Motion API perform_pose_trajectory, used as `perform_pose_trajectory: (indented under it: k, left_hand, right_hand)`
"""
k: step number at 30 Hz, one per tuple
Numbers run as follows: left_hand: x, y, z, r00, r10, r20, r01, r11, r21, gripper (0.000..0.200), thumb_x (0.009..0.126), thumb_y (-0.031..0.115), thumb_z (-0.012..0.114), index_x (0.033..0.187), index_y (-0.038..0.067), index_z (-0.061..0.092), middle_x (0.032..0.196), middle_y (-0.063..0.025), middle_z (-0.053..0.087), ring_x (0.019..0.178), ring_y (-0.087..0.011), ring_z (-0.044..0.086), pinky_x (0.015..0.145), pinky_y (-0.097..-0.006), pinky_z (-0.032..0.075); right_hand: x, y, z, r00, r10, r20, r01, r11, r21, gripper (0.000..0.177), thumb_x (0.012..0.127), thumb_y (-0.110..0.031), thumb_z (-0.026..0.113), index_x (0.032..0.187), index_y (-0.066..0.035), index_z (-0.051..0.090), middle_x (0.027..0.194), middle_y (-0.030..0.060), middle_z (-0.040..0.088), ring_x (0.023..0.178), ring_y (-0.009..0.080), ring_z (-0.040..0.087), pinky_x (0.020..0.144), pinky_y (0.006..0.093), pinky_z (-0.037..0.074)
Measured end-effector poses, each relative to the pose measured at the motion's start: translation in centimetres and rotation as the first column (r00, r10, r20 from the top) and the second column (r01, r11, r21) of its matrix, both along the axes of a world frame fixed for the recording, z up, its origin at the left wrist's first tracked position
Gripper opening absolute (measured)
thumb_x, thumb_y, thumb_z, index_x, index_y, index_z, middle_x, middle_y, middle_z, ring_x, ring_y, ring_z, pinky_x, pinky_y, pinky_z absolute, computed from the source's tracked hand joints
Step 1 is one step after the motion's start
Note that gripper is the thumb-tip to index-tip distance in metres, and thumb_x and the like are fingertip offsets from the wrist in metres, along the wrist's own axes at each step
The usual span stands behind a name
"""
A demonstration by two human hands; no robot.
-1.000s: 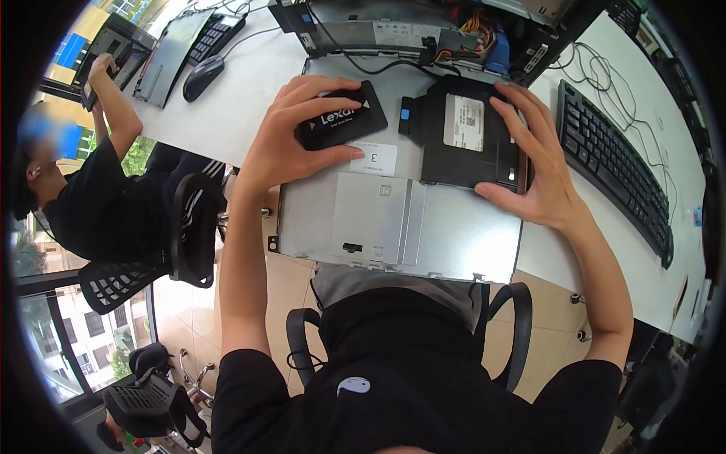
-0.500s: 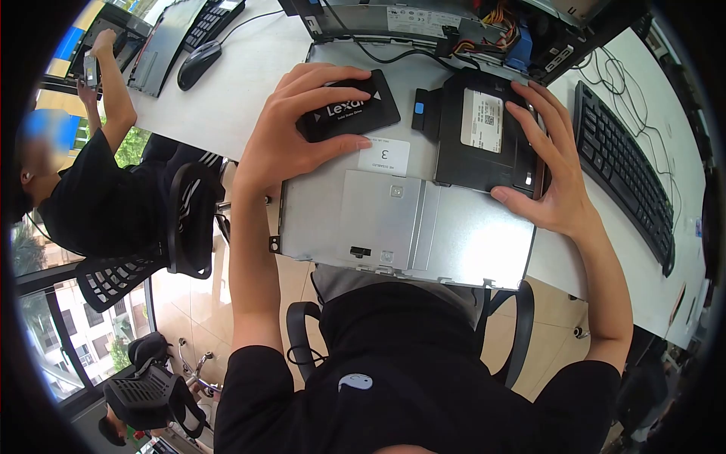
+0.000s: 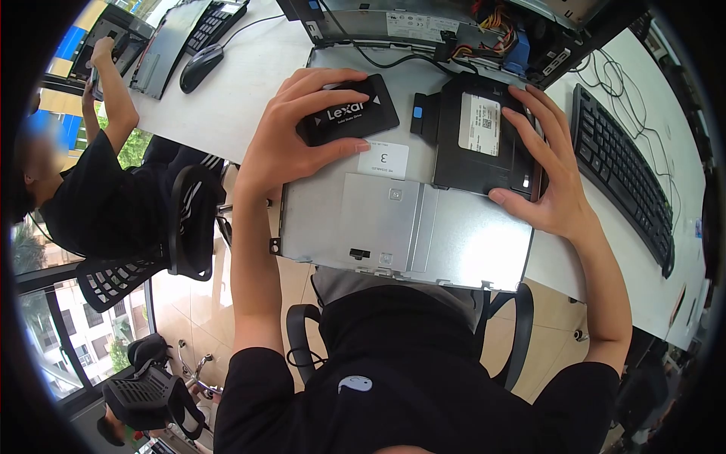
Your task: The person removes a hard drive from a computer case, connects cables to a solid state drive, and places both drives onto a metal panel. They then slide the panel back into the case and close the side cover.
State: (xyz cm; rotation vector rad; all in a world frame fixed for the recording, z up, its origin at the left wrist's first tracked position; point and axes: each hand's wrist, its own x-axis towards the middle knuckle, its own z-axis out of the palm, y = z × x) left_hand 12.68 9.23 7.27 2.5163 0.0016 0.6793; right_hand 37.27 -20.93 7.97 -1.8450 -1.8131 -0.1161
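Observation:
A black Lexar solid state drive point(image 3: 349, 113) lies on a metal computer side panel point(image 3: 378, 219). My left hand point(image 3: 291, 125) grips it from the left, fingers over its top and thumb by its lower edge. To the right, my right hand point(image 3: 556, 163) holds a black drive caddy point(image 3: 457, 163) across its right side, thumb at the near corner and fingertips on top. A white label point(image 3: 482, 125) and a blue-marked tab point(image 3: 418, 113) show on the caddy. Between the two things a sticker point(image 3: 384, 160) with a "3" is on the panel.
An opened computer case point(image 3: 423, 26) with wires stands behind the panel. A black keyboard point(image 3: 624, 174) and loose cables point(image 3: 624, 94) are at the right. A mouse point(image 3: 201, 69) lies at the left, where another person point(image 3: 98, 197) sits working.
My two hands and the things they hold stay almost where they were, with only a slight shift in the view. The other person's hands at the left have moved a little.

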Motion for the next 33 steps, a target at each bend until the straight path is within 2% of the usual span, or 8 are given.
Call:
perform_pose_trajectory:
  k: [33]
  left_hand:
    - [-0.04, -0.05, -0.03, 1.000, 0.010, -0.007, -0.010, 1.000, -0.003, 0.053, 0.071, 0.014, 0.097, 0.121, 0.007, 0.082, 0.144, -0.0095, 0.073, 0.131, -0.0324, 0.064, 0.114, -0.0446, 0.051]
  right_hand:
    - [-0.18, -0.06, 0.03, 1.000, -0.003, 0.005, 0.003, 1.000, -0.005, 0.086, 0.078, -0.041, 0.092, 0.153, -0.009, 0.063, 0.165, 0.0206, 0.049, 0.157, 0.0468, 0.039, 0.123, 0.0597, 0.040]
